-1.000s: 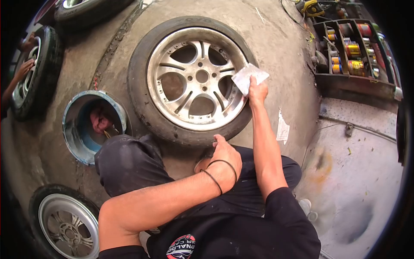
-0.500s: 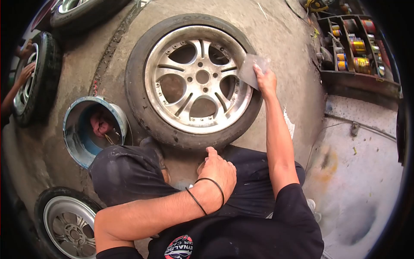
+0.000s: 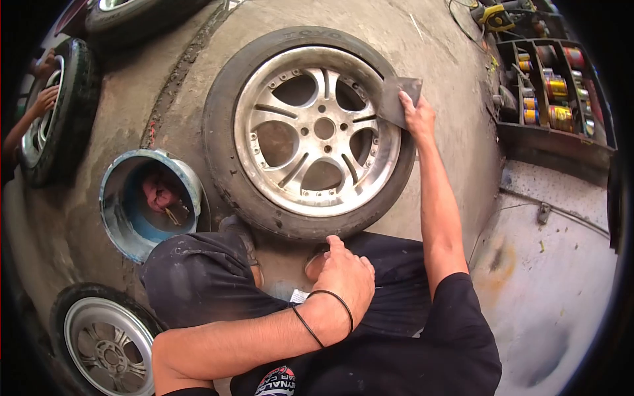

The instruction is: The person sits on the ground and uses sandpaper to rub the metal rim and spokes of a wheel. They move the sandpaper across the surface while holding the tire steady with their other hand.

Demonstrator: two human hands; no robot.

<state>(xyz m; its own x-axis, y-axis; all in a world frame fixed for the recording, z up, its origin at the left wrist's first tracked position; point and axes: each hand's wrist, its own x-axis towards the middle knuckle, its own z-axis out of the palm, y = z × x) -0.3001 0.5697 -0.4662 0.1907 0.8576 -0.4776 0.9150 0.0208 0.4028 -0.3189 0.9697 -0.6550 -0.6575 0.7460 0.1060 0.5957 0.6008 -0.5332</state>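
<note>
A wheel with a silver alloy rim (image 3: 335, 146) and a black tire (image 3: 221, 148) lies on the floor in front of my legs. My right hand (image 3: 419, 119) pinches a grey sheet of sandpaper (image 3: 395, 99) between thumb and fingers at the rim's right edge; part of the sheet overlaps the tire. My left hand (image 3: 342, 274) hovers close to the tire's near side, above my thigh, its index finger extended and the others loosely bent. Nothing shows in it. A black band circles the left wrist.
Left of the wheel stands a blue-grey bucket (image 3: 115, 228) with a reddish cloth (image 3: 158, 195) inside. Another wheel (image 3: 109, 350) lies lower left. At far left, another person's hand (image 3: 46, 99) touches an upright tire (image 3: 76, 112). A rack of cans (image 3: 551, 99) is at right.
The whole view has shifted slightly, so the wheel and bucket appear lower and further right. The sandpaper, pale before, now looks darker and tilted differently in my right hand, still at the rim's edge.
</note>
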